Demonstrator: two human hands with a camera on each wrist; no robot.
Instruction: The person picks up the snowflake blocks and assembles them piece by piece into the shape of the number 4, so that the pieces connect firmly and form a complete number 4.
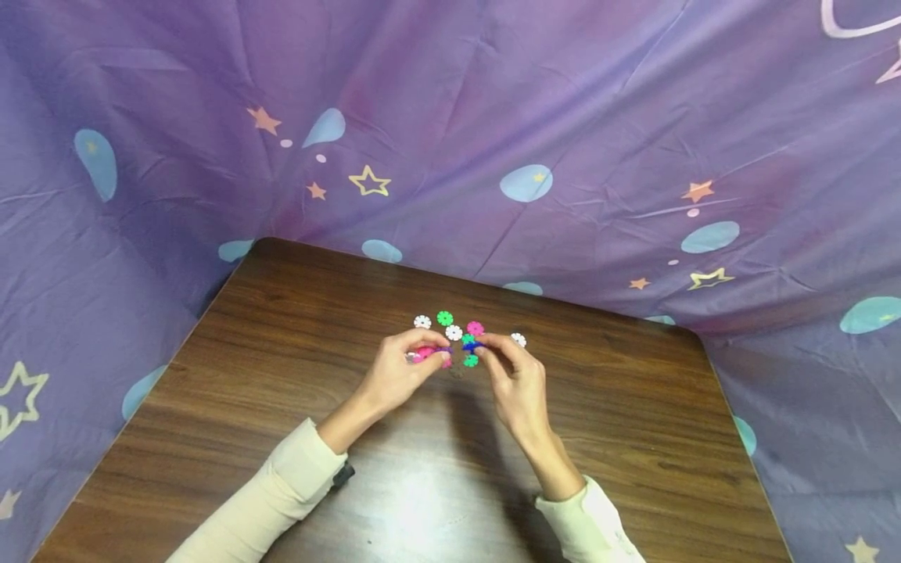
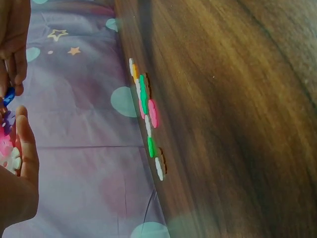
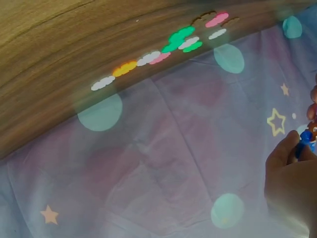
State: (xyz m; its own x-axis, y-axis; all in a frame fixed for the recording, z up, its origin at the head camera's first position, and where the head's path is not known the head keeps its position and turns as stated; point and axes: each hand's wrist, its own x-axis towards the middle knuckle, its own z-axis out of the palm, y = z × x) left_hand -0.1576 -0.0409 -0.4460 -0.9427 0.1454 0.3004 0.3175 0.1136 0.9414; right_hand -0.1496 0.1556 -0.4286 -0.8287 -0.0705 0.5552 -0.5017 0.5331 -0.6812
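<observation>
My left hand (image 1: pixel 394 374) holds a short chain of notched plastic discs between thumb and fingers. In the left wrist view its white disc (image 2: pixel 13 159), pink disc (image 2: pixel 5 143) and purple disc (image 2: pixel 8 121) show in a row. My right hand (image 1: pixel 524 391) pinches a blue notched disc (image 1: pixel 471 347) between thumb and fingertips. The blue disc (image 2: pixel 9 96) stands close to the purple end of the chain, above the table. Both hands are raised over the loose discs, and the fingers partly hide the held pieces.
Several loose discs lie flat on the brown wooden table (image 1: pixel 303 360), among them a green disc (image 1: pixel 445 318), a white disc (image 1: pixel 422 321), a pink disc (image 1: pixel 475 328) and an orange disc (image 3: pixel 124 68). A purple patterned curtain (image 1: pixel 450 141) hangs behind the table's far edge.
</observation>
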